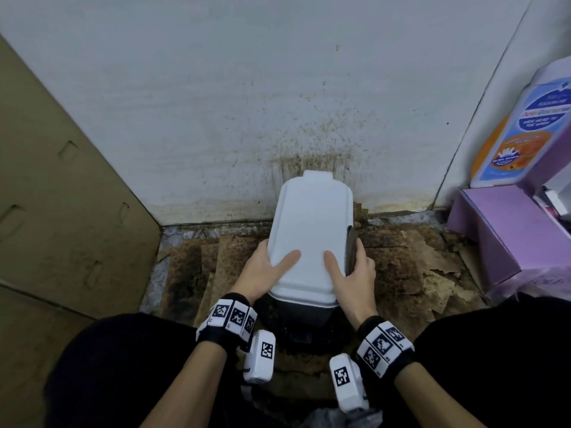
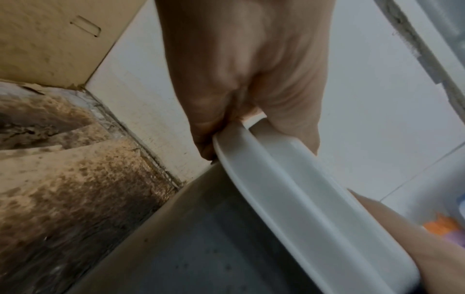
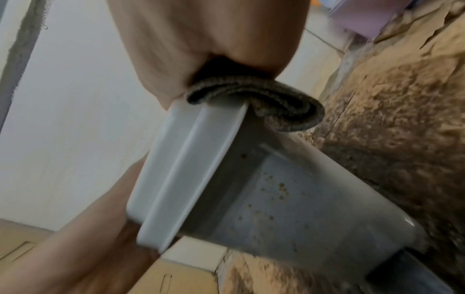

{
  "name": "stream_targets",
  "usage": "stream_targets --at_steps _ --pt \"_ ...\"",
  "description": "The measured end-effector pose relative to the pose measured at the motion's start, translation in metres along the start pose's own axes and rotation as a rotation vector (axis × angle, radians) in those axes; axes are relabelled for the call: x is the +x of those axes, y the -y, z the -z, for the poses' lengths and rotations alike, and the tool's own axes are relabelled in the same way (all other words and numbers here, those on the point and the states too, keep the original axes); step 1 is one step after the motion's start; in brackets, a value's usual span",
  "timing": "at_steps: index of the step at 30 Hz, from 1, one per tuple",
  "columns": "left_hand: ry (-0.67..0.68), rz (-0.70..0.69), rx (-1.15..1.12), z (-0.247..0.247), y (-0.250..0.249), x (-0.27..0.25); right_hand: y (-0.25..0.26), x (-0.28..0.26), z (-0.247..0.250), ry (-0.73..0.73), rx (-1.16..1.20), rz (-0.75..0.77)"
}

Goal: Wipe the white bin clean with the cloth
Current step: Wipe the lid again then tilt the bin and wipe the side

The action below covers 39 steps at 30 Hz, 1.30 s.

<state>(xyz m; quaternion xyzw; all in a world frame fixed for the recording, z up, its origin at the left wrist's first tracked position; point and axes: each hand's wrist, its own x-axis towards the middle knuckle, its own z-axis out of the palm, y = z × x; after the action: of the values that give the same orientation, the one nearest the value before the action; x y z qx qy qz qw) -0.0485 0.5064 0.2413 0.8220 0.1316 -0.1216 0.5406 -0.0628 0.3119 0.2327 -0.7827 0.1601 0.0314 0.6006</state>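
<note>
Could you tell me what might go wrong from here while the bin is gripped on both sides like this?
The right hand pins the folded cloth against the bin edge, so the cloth could slip out if that grip loosens. The left hand holds only the lid's lip, so the lid might flex or lift. Brown specks on the bin's side, seen from the right wrist, could be missed.

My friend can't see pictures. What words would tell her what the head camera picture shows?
Two hands grip a white bin by its sides, thumbs on its lid: the left hand bare, the right hand pressing a dark cloth against it. Stained cardboard covers the floor below a splattered wall.
</note>
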Motion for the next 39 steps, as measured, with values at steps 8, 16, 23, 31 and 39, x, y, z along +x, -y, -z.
stream_targets --at_steps 8,16,23,31,39 --pt "0.124 -0.043 0.010 0.021 -0.010 0.003 -0.010 -0.032 -0.031 -0.144 0.083 -0.034" --pt "-0.015 0.006 0.007 0.028 0.015 0.013 -0.012 -0.022 -0.047 -0.061 0.056 0.011" --pt "-0.149 0.089 0.062 0.019 0.012 -0.004 0.003 0.019 -0.040 -0.006 0.092 -0.004" --pt "-0.330 0.196 -0.066 -0.006 0.017 -0.030 0.025 0.093 -0.022 0.066 0.110 -0.023" --pt "-0.379 0.287 -0.309 -0.023 0.003 -0.047 0.028 0.150 -0.006 0.147 0.065 -0.005"
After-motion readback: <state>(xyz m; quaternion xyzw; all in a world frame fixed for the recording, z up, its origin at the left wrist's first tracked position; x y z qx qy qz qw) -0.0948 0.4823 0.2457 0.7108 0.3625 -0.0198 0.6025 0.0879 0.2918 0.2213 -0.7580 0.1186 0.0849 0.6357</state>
